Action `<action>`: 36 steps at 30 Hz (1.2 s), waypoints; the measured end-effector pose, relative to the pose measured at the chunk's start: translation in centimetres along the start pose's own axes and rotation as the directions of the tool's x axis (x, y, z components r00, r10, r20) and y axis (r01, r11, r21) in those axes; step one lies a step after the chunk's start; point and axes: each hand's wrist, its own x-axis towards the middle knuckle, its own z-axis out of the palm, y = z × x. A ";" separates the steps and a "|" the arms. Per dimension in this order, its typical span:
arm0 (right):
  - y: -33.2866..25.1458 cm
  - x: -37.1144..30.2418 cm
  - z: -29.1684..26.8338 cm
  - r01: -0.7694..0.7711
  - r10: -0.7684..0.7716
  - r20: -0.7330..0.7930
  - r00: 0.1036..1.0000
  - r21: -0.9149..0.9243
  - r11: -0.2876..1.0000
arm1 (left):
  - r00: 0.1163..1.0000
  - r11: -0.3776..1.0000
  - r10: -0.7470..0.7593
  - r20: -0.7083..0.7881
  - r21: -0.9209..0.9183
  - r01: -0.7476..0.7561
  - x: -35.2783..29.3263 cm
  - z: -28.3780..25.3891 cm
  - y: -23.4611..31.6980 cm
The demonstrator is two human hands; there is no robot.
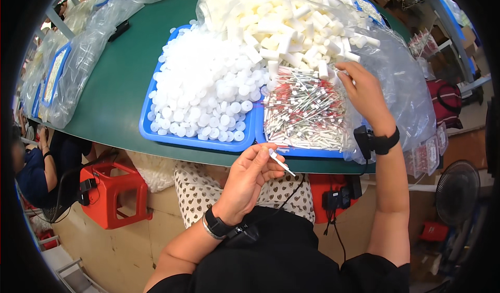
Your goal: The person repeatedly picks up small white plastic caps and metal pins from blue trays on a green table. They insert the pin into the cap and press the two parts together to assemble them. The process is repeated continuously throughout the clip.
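My left hand (249, 174) is closed at the table's near edge, pinching a thin white stick (282, 162) with a thicker white piece near its upper end. The stick points down to the right. My right hand (363, 87) reaches over the right side of a blue tray of small sticks (304, 111) with red, white and metallic parts. Its fingers are bent and apart, nearest to a white foam cylinder (323, 69) at the edge of a heap of cream foam cylinders (291, 33). Contact with the cylinder cannot be made out.
A blue tray (198, 143) left of the sticks is heaped with translucent white discs (208, 79). Clear plastic sheeting (398, 79) spreads over the green table (122, 79) on the right. A red stool (112, 194), a fan (457, 191) and a seated person (34, 170) are nearby.
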 end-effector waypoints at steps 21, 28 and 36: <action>-11.6 -8.0 -1.5 -0.341 0.170 0.404 0.899 0.401 0.850 | 0.977 0.985 0.082 0.198 0.134 -0.110 -0.3 1.6 1.2; -12.5 -9.9 1.0 -0.189 0.025 0.353 0.935 0.439 0.878 | 0.994 0.998 0.021 0.104 0.064 -0.027 -0.2 1.0 -0.2; -12.6 -10.5 1.3 -0.566 0.211 0.535 0.818 0.683 0.461 | 0.991 0.943 0.124 0.049 0.305 -0.133 -0.1 0.8 -0.3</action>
